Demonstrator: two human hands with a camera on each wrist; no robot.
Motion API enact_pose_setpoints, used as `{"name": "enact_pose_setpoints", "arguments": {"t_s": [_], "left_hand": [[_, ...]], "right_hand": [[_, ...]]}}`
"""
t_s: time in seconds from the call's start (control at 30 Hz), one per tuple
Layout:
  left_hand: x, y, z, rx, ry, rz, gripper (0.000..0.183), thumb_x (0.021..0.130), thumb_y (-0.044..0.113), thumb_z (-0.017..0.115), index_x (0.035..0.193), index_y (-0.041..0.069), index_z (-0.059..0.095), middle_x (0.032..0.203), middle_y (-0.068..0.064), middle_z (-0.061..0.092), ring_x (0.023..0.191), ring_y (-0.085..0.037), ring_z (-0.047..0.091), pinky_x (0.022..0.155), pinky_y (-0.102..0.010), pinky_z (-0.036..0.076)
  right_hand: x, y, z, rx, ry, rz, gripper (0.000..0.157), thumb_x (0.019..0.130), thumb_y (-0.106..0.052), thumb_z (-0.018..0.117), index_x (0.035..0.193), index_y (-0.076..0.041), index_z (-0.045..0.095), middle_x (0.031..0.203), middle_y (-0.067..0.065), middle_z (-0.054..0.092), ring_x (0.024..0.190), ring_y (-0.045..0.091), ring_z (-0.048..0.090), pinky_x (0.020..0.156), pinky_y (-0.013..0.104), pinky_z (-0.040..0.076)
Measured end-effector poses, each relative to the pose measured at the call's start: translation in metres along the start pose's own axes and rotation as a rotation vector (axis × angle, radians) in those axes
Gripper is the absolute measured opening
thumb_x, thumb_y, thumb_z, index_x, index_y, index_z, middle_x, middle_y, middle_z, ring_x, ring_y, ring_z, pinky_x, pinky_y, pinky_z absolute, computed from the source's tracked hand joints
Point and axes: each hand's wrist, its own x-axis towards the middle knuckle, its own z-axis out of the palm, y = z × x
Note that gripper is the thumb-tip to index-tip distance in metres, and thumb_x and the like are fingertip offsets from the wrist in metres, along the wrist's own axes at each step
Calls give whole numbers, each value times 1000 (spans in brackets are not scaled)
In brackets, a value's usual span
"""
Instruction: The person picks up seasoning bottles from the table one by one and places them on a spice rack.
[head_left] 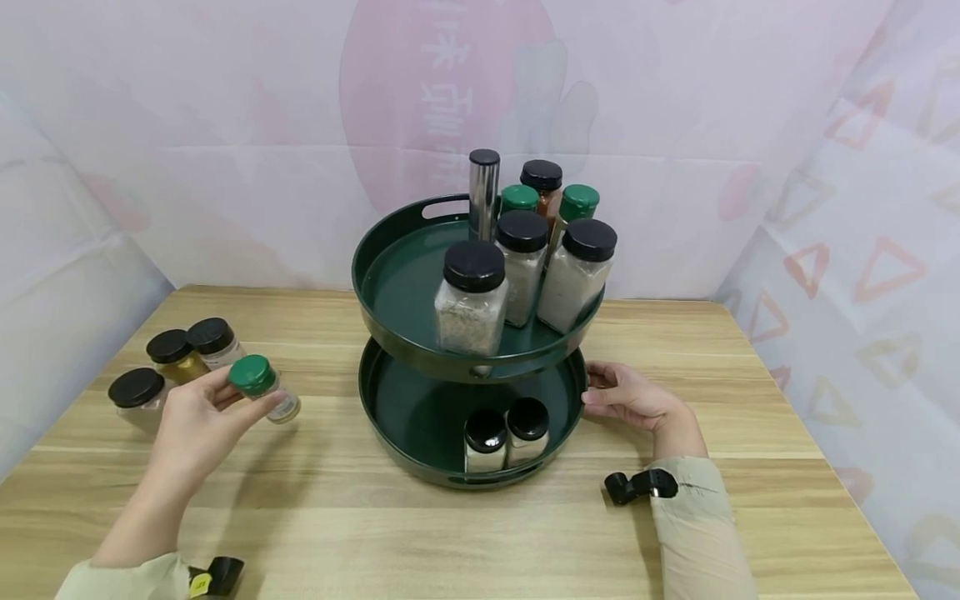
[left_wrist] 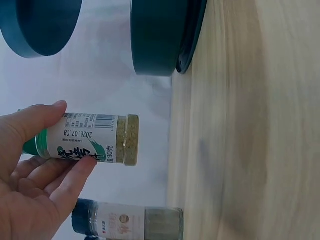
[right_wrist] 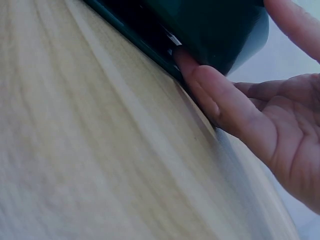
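My left hand (head_left: 198, 421) holds a small spice jar (left_wrist: 92, 137) with a green cap and a printed white label, thumb and fingers around it, above the table. Three black-capped jars stand beside that hand, one with golden contents (head_left: 178, 358). At the centre is a dark green two-tier rotating tray (head_left: 405, 450). My right hand (head_left: 626, 396) grips the right side of its lower tier, thumb at the wall and fingertips tucked at the bottom edge in the right wrist view.
On the upper tier (head_left: 397, 275) stand several jars with black or green caps and a tall silver cylinder (head_left: 483, 196). Two small black-capped jars (head_left: 486, 442) sit at the lower tier's front right. The wooden table (head_left: 420, 542) ends at a cloth backdrop (head_left: 262, 208).
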Motion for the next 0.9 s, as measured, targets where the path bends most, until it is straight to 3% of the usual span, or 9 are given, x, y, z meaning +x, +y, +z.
{"name": "enact_pose_setpoints", "arguments": {"t_s": [0.07, 0.13, 0.2, 0.27, 0.37, 0.5, 0.63, 0.9], "left_hand": [[-1, 5, 1, -18, -4, 20, 53, 87, 38, 77, 127, 6, 65, 98, 32, 65, 122, -40, 61, 94, -67, 47], [-2, 10, 3, -37, -5, 38, 50, 86, 37, 78, 124, 6, 67, 95, 37, 61, 123, -41, 60, 93, -69, 46], [-3, 15, 5, -40, -1, 59, 46, 86, 36, 79, 121, 8, 69, 94, 37, 61, 119, -20, 65, 92, -69, 46], [-4, 20, 8, -49, 2, 91, 42, 86, 34, 79, 119, 10, 70, 96, 35, 64, 111, 3, 61, 93, -67, 47], [-5, 28, 13, -81, 12, 175, 38, 85, 26, 80, 117, 9, 71, 99, 32, 67, 102, 21, 53, 97, -39, 55], [-5, 40, 21, -164, 8, 292, 33, 84, 11, 80, 115, 5, 72, 103, 26, 71, 104, 17, 60, 86, -4, 47], [-3, 49, 27, -202, -20, 325, 33, 83, 8, 80, 115, 5, 72, 106, 19, 74, 105, 12, 62, 86, -6, 50], [-1, 59, 41, -212, -94, 340, 34, 83, 11, 81, 116, 5, 72, 103, 21, 73, 100, 12, 64, 81, -11, 54]], "right_hand": [[0, 0, 0, -4, 1, -4, 79, 93, -2, 64, 150, 14, 12, 129, 7, 49, 110, 10, 59, 94, 24, 54], [0, 1, -1, -1, -4, -9, 79, 93, -2, 63, 150, 14, 12, 129, 7, 49, 110, 10, 59, 94, 24, 54], [0, 1, -1, 2, -7, -12, 78, 93, -1, 63, 150, 15, 12, 130, 7, 49, 111, 10, 59, 95, 24, 54], [0, 1, -1, 7, -8, -14, 78, 93, 0, 63, 150, 15, 11, 131, 8, 48, 111, 10, 59, 95, 24, 54], [0, 1, 0, 10, -8, -13, 79, 93, 0, 63, 150, 15, 11, 133, 10, 46, 111, 10, 59, 95, 25, 54], [-1, 0, 0, 11, -9, -13, 79, 93, 1, 62, 150, 15, 10, 133, 11, 45, 111, 10, 58, 94, 24, 54], [-1, 0, -1, 11, -14, -13, 78, 93, 1, 62, 150, 15, 10, 134, 11, 45, 112, 10, 58, 95, 24, 54], [-1, 0, 0, 7, -9, -15, 79, 93, 0, 62, 151, 14, 10, 133, 11, 45, 111, 10, 58, 95, 24, 54]]}}
